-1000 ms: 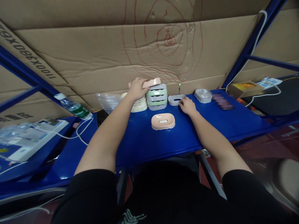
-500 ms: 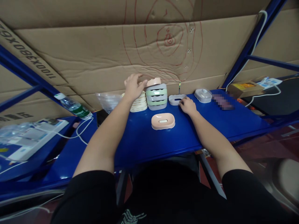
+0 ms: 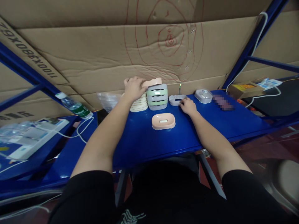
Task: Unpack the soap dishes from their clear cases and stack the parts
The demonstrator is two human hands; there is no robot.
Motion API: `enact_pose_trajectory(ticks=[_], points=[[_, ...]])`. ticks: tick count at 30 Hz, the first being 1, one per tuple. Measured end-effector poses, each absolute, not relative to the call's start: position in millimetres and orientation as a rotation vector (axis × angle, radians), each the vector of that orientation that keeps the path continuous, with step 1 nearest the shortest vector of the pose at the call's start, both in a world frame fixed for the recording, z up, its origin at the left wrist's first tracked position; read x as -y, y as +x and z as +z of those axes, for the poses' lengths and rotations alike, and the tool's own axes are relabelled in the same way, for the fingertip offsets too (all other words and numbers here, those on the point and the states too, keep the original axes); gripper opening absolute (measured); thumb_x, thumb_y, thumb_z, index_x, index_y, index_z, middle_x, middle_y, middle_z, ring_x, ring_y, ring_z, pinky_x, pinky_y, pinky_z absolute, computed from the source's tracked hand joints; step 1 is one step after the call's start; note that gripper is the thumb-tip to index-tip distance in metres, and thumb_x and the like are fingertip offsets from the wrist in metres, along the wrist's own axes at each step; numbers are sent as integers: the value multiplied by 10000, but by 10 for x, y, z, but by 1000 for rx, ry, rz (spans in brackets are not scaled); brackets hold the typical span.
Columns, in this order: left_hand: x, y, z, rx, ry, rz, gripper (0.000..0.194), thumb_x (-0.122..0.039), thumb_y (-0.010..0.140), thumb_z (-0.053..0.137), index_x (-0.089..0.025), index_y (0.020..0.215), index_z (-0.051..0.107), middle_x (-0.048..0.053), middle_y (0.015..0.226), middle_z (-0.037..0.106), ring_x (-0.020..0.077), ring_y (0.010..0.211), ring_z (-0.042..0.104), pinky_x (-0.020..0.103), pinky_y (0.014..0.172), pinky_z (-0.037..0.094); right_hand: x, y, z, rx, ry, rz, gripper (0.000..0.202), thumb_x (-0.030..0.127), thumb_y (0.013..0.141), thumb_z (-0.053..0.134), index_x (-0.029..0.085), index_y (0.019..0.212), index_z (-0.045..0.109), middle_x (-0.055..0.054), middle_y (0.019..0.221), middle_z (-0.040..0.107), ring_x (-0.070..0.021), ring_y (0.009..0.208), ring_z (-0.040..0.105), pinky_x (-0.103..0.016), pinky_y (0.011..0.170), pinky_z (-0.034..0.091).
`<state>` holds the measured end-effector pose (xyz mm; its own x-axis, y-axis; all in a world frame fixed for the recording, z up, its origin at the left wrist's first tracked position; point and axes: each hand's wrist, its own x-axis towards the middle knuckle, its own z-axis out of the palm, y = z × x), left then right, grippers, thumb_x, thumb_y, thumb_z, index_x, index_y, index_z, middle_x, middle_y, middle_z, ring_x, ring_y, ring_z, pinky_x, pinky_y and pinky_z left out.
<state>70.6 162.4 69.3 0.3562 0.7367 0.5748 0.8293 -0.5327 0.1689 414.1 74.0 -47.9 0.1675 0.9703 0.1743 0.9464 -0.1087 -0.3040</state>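
Observation:
My left hand [image 3: 135, 88] is closed on the left end of a pink tray piece [image 3: 154, 81], which sits tilted on top of a stack of grey and green pieces [image 3: 158, 99]. Beneath that hand stands a stack of cream pieces [image 3: 139, 105], partly hidden. At the right end of a grey oval ring [image 3: 173, 101], my right hand [image 3: 188, 106] has its fingers closed on the rim. Nearer to me, a pink oval dish [image 3: 163, 121] with a white oblong piece in its middle lies on the blue table [image 3: 149, 143].
Clear plastic bags [image 3: 108, 101] lie left of the stacks, near a water bottle [image 3: 74, 106] and a white cable. A grey dish [image 3: 203, 96] stands at the right, before a cardboard box [image 3: 245, 90]. Cardboard [image 3: 93, 46] walls the back.
My left hand's fingers have come round the pink piece on the stack, which now reaches further left under them. My right hand stays on the grey ring.

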Motion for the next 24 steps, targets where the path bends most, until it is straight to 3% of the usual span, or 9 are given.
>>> enact_pose_trajectory(ticks=[6,13,19,24], points=[[-1565,714,684,1395,-2411,-1051,514,-555,992,687,-283,1426,731,170,1479,746,462,1434,606,677,1263,369,-745,4140,-489,1817,-2104,90,341,376,1096,579,244,1305,814,-187,1545,695,-438,1384,666,-603,1114,597],[-1646,746,687,1381,-2464,-861,422,-458,1022,638,-281,1382,771,168,1407,785,457,1363,640,746,1260,321,-716,4120,-454,1824,-2116,98,351,373,1100,572,232,1320,808,-185,1552,696,-439,1402,671,-593,1130,596],[-1558,855,816,1406,-2493,-856,460,-399,1060,596,-237,1467,735,203,1512,725,477,1442,601,670,1217,440,-716,4116,-456,1821,-2108,99,347,363,1103,578,235,1322,816,-189,1547,705,-433,1398,674,-590,1131,594],[-1441,1057,985,1453,-2514,-659,504,-295,1081,559,-246,1567,685,182,1609,668,430,1535,566,601,1262,430,-712,4119,-442,1833,-2125,116,355,375,1115,585,232,1354,803,-172,1561,699,-409,1419,671,-549,1151,590]])
